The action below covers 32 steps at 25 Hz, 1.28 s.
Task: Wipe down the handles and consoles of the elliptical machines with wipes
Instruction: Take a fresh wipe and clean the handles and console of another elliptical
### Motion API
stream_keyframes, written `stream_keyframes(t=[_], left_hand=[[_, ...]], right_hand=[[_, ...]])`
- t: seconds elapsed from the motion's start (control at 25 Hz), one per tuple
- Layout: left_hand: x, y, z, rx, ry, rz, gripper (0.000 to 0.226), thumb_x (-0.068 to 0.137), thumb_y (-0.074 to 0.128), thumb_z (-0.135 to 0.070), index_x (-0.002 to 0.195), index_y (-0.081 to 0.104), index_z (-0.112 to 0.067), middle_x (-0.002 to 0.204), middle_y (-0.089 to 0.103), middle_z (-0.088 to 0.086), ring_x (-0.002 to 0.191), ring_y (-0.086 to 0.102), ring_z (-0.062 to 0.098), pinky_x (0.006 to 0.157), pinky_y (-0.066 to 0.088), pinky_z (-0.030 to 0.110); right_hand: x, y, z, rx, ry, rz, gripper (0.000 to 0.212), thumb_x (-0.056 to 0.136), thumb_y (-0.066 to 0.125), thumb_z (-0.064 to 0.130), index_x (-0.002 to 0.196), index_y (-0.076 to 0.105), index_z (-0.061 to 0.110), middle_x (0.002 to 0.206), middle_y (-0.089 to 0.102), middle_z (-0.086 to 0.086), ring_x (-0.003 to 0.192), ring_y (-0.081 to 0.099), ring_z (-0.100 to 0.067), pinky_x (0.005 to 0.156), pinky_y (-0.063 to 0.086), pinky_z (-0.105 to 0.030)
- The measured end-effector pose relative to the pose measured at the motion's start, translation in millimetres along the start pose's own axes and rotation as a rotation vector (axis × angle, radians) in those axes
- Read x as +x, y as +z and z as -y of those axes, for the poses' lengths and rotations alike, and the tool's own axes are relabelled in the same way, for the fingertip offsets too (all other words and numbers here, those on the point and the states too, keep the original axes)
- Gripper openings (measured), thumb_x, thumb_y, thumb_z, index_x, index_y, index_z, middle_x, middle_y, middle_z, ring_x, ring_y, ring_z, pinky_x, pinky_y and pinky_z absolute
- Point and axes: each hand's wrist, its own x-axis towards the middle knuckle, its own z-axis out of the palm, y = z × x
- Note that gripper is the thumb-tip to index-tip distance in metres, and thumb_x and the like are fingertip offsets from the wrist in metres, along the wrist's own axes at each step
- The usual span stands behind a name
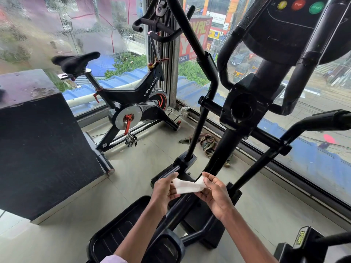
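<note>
A white wipe (187,186) is stretched between both hands, low in the middle of the view. My left hand (164,188) pinches its left end and my right hand (215,192) pinches its right end. The black elliptical machine stands right in front of me. Its console (290,18) with yellow, red and green buttons is at the top right. A long moving handle (190,37) rises on the left of the column, and a curved fixed handle (226,48) loops below the console. Another handle (322,120) reaches in from the right edge.
A black spin bike (133,99) stands by the window at the back left. A large dark box (38,141) fills the left side. A crumpled cloth (207,143) lies on the tiled floor near the glass wall. The elliptical's pedal (117,230) is below my arms.
</note>
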Motion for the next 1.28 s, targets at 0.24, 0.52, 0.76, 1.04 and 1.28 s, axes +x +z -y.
stream_keyframes(t=[0.24, 0.52, 0.76, 1.04, 1.28], left_hand=[[-0.3, 0.2, -0.2, -0.015, -0.285, 0.323, 0.065, 0.071, 0.081, -0.052, 0.108, 0.058, -0.004, 0.086, 0.069, 0.015, 0.064, 0.066, 0.023, 0.060, 0.054, 0.030], [-5.2, 7.0, 1.4, 0.102, -0.157, 0.681, 0.058, 0.068, 0.088, -0.036, 0.117, 0.068, -0.010, 0.107, 0.067, 0.011, 0.089, 0.064, 0.021, 0.079, 0.053, 0.031], [-7.3, 12.7, -2.3, 0.213, -0.064, 0.781, 0.044, 0.079, 0.078, -0.017, 0.119, 0.064, -0.005, 0.114, 0.065, 0.013, 0.105, 0.061, 0.027, 0.091, 0.050, 0.038], [-3.7, 19.5, 3.8, 0.201, 0.056, 0.339, 0.026, 0.074, 0.083, -0.012, 0.097, 0.072, -0.006, 0.098, 0.075, 0.013, 0.082, 0.071, 0.021, 0.070, 0.057, 0.032], [0.7, 15.8, 10.5, 0.237, 0.120, 0.036, 0.013, 0.082, 0.075, -0.006, 0.092, 0.066, -0.008, 0.093, 0.074, 0.014, 0.073, 0.067, 0.019, 0.057, 0.052, 0.027]], right_hand=[[-5.9, -3.8, 19.5, 0.094, -0.033, 0.158, 0.041, 0.093, 0.062, 0.015, 0.133, 0.058, 0.007, 0.094, 0.072, -0.006, 0.074, 0.065, -0.017, 0.064, 0.060, -0.030], [-10.0, -16.3, 47.9, -0.014, -0.040, 0.467, 0.041, 0.096, 0.059, 0.010, 0.137, 0.058, 0.009, 0.113, 0.066, -0.011, 0.096, 0.064, -0.024, 0.085, 0.058, -0.036], [-15.0, -18.8, 58.1, -0.024, -0.026, 0.502, 0.036, 0.098, 0.055, 0.013, 0.133, 0.059, 0.008, 0.115, 0.066, -0.013, 0.100, 0.065, -0.025, 0.081, 0.060, -0.037], [-5.4, -26.2, 21.9, -0.169, 0.136, 0.197, 0.039, 0.098, 0.058, 0.046, 0.131, 0.051, 0.026, 0.113, 0.071, -0.020, 0.094, 0.068, -0.031, 0.086, 0.057, -0.046], [-8.5, -25.5, 4.8, -0.219, -0.049, 0.117, 0.040, 0.091, 0.068, 0.005, 0.129, 0.060, 0.013, 0.103, 0.075, -0.015, 0.094, 0.068, -0.025, 0.089, 0.057, -0.044]])
